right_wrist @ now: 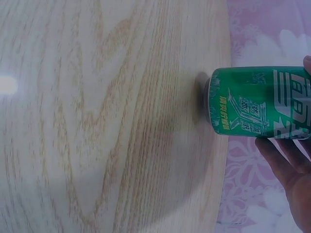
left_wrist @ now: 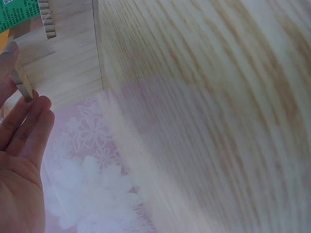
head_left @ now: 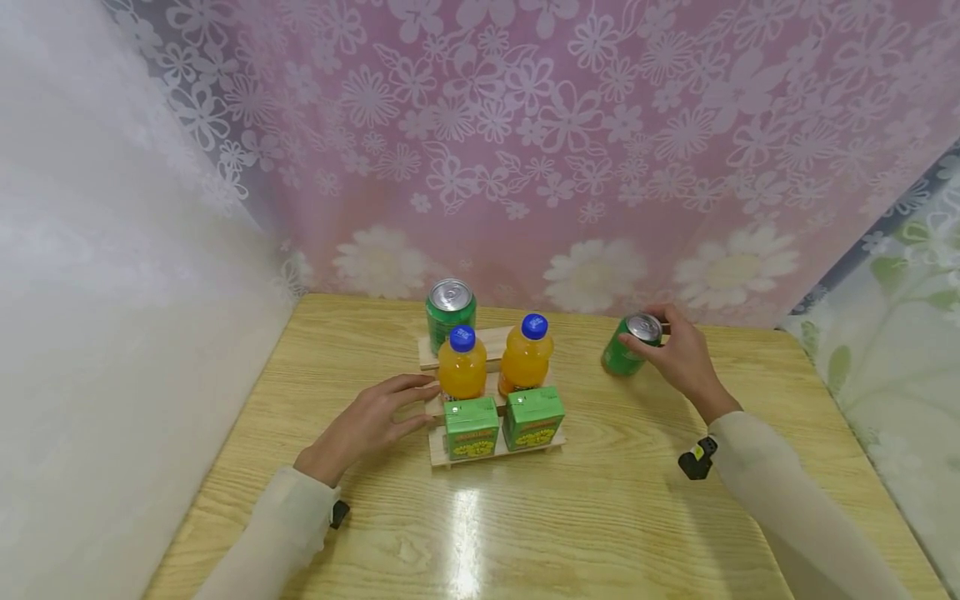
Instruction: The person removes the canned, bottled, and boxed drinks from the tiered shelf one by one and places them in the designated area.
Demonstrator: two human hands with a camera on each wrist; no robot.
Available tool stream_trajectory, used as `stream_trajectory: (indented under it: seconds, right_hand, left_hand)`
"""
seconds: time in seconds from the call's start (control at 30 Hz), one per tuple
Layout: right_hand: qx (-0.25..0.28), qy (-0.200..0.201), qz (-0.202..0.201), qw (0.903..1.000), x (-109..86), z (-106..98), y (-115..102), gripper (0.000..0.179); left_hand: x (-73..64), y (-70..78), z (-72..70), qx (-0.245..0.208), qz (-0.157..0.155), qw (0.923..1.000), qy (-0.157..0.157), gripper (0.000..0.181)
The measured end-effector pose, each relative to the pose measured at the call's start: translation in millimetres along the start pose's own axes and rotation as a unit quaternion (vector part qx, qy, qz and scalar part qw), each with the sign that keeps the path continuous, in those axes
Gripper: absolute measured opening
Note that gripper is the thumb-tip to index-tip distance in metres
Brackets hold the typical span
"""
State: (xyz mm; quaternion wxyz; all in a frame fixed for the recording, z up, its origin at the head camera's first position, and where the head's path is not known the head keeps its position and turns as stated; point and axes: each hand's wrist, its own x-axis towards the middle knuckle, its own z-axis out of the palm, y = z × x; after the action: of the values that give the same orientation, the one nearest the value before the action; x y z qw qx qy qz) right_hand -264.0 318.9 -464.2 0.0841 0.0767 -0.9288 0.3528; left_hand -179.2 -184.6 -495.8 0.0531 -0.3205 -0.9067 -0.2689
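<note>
My right hand (head_left: 686,354) grips a green soda can (right_wrist: 260,102) near its silver top, thumb on one side and fingers on the other. The can's base is close over the table at the right. Far to the left, my left hand (head_left: 367,425) holds the end of a board on a stepped wooden rack (left_wrist: 63,63), thumb and fingers on either side of it. On the rack's top step stands another green can (head_left: 451,321). Two orange drink bottles with blue caps, the left bottle (head_left: 462,371) and right bottle (head_left: 527,358), stand on the middle step. Two green juice cartons (head_left: 472,433) fill the front step.
The wood-grain table (head_left: 600,517) reflects a bright light near its front. A pink floral curtain (head_left: 480,150) hangs along the back edge. Pale sheeting (head_left: 135,317) borders the left side, and a leaf-patterned sheet (head_left: 885,375) the right.
</note>
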Motion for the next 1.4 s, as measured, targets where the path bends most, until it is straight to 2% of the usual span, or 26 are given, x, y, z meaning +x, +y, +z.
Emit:
stream_trajectory:
  seconds: [0.23, 0.8, 1.4]
  right_hand:
    - [-0.006, 0.000, 0.003, 1.0000, -1.9, 1.1, 2.9, 0.065]
    - [0.019, 0.002, 0.016, 0.9997, -2.9, 8.0, 4.1, 0.067]
    - [0.030, -0.012, 0.039, 0.9987, -4.6, 10.3, 4.5, 0.081]
  left_hand:
    - [0.6, 1.4, -0.5, -0.003, -0.007, 1.0000, -0.004, 0.051]
    - [-0.8, 0.9, -0.8, -0.006, -0.004, 0.9999, 0.009, 0.051]
    - [-2.2, -0.3, 1.5, -0.005, 0.010, 0.9997, 0.021, 0.051]
